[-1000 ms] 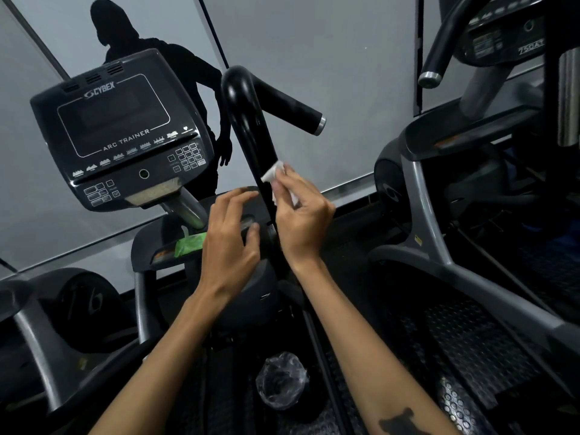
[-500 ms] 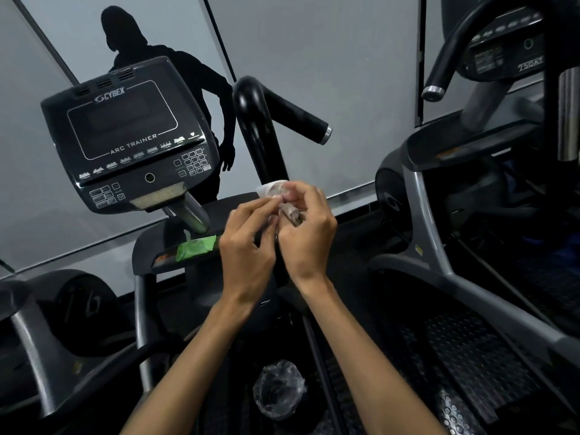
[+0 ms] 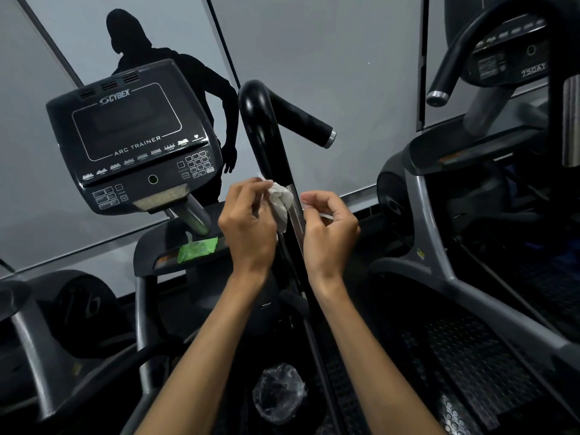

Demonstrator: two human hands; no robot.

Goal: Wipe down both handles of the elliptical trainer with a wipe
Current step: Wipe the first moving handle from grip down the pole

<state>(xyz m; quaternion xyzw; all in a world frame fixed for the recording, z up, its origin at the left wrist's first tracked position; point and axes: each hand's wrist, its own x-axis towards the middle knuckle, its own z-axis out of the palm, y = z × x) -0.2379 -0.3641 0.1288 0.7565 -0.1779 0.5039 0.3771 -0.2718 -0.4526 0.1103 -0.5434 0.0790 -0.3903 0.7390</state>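
Left hand (image 3: 248, 227) grip: fingers pinch the crumpled wipe (image 3: 280, 199), held just left of the upright handle (image 3: 270, 146), seemingly touching its bar. Right hand (image 3: 329, 227) grip: fingers curled, a thin white scrap apparently at the fingertips. Progress: mid-task judgement; wiping sits low on this handle, upper bend not yet reached. Second handle not identifiable.

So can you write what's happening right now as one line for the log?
step: wiping handle | left hand: pinches wipe against handle | right hand: curled, beside handle | green pack: on console shelf
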